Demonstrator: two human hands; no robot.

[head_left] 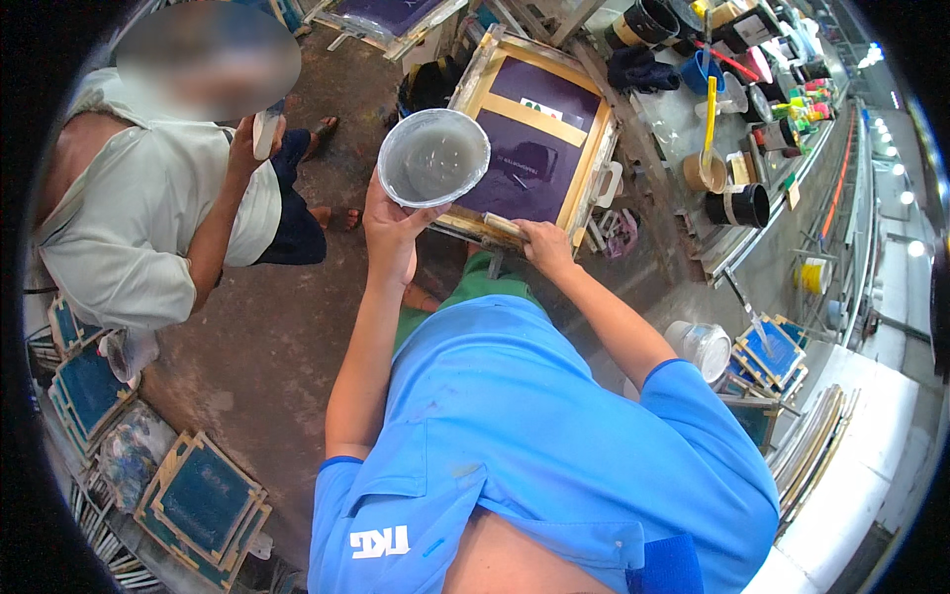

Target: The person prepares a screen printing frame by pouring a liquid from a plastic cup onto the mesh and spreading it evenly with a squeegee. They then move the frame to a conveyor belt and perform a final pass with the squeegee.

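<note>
blue work shirt (pixel 495 386) sits behind the left hand (pixel 391 233), which clasps a grey plastic tub (pixel 435 127), and the right hand (pixel 547 247), nearer and gripping a pale strip (pixel 503 226) at the close edge of the wood-framed purple screen (pixel 515 150) that runs lengthwise ahead of both.

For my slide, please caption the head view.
Left hand holding a tub, right hand at the edge of a framed purple panel.

Lettering (pixel 380 542) on blue shirt (pixel 524 386), purple screen (pixel 500 156)
</note>
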